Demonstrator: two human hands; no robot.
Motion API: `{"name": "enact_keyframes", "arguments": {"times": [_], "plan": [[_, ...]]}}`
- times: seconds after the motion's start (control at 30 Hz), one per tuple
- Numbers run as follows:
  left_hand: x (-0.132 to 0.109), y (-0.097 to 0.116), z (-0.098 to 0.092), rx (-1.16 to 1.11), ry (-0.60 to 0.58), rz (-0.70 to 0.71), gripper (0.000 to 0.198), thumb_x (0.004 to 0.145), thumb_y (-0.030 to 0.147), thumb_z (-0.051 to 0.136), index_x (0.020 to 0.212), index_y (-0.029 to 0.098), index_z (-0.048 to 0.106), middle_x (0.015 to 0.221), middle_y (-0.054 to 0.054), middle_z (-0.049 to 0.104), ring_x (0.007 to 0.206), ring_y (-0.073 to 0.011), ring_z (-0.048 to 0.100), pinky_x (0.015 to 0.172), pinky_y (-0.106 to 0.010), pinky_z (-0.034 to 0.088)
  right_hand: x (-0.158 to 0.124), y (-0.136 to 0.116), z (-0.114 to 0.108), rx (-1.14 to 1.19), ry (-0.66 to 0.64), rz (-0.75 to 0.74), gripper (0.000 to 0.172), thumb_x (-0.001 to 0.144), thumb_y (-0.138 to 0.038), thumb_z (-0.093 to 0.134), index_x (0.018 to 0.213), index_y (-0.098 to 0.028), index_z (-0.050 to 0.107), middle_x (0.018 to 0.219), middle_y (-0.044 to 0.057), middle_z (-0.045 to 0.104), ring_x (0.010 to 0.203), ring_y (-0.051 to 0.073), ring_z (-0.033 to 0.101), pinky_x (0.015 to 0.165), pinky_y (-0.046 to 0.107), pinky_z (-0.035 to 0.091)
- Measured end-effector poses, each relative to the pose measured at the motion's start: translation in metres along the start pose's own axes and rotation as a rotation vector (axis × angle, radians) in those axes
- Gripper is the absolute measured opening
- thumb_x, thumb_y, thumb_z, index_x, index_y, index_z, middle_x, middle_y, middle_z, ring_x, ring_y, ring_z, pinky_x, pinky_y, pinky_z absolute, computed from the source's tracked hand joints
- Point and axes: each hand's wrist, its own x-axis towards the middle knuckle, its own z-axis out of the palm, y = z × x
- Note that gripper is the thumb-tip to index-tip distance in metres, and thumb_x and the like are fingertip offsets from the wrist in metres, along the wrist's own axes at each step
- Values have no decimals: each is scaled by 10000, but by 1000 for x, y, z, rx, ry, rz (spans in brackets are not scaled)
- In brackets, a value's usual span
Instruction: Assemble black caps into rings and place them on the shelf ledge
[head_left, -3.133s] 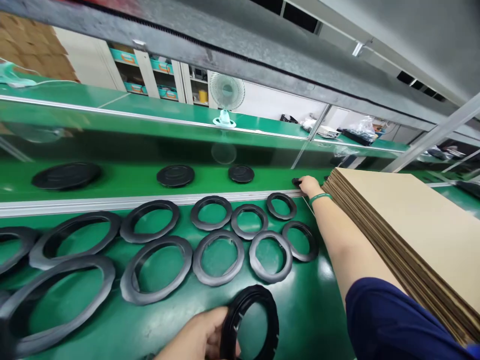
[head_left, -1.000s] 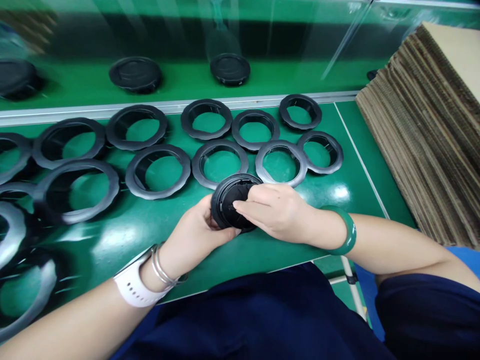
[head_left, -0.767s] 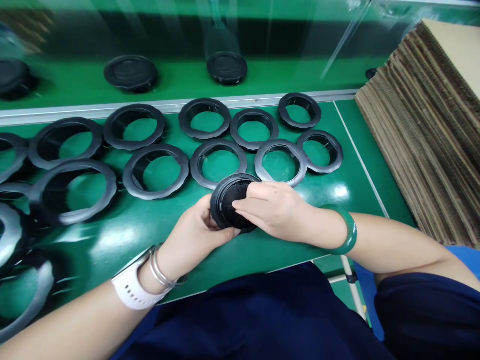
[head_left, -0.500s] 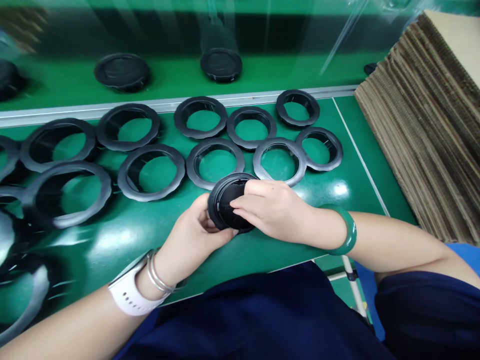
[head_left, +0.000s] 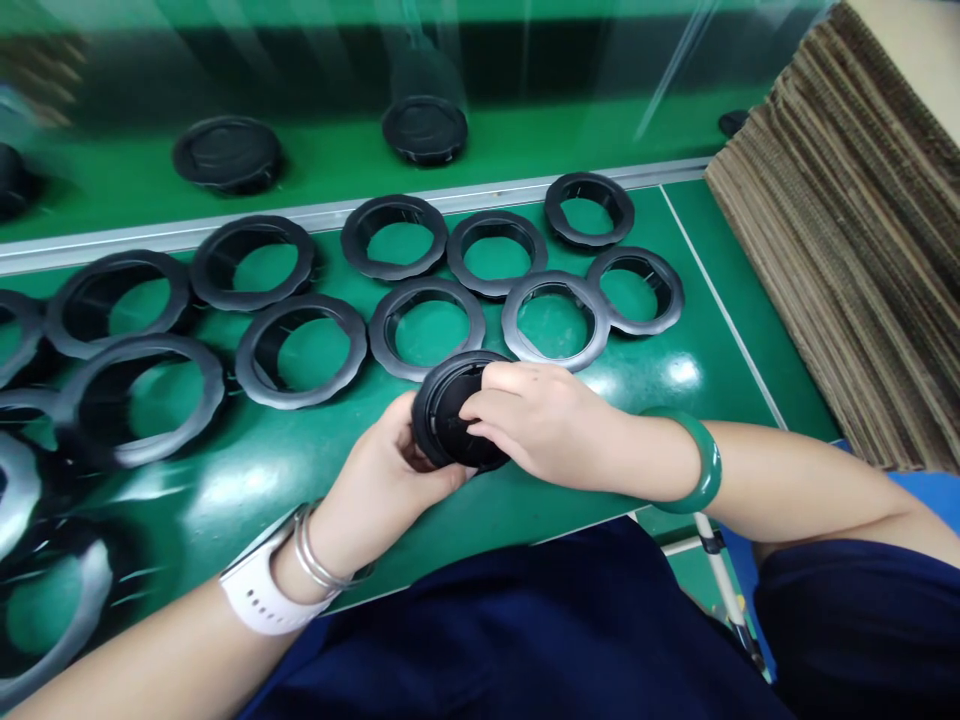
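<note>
Left hand (head_left: 386, 465) has a firm grip on the black plastic round part (head_left: 442, 415); right hand (head_left: 547, 420) closed over its face. Black plastic rings (head_left: 427, 325) lie on the green tabletop (head_left: 247, 490).

A green bench (head_left: 720, 340) carries black rings (head_left: 427, 330) lying flat in loose rows, with a stack of corrugated cardboard (head_left: 847, 250) along its right side. Beyond a metal rail (head_left: 337, 215), a green shelf (head_left: 570, 135) holds black discs (head_left: 424, 130).

A round black plastic flanged ring (head_left: 424, 420), tilted steeply on edge, its hollow ribbed side facing right.
</note>
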Motion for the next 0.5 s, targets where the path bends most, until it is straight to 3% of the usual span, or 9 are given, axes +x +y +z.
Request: {"name": "enact_keyframes", "arguments": {"times": [0.2,0.5], "plan": [[1,1,0,-14,-38,34,658,637,243,833,1206,207,505,1078,-35,677,992,-260,697,822,-376,600,0,-4,4,35,23,40,154,937,-128,530,933,-121,683,858,80,585,746,187,505,682,312,439],[0,-4,-1,2,3,15,703,634,296,856,1221,201,481,1128,-62,677,1045,-289,695,871,-415,597,0,-8,14,72,84,72,221,970,-153,462,933,-120,678,858,82,576,768,188,504,695,314,449]]}}
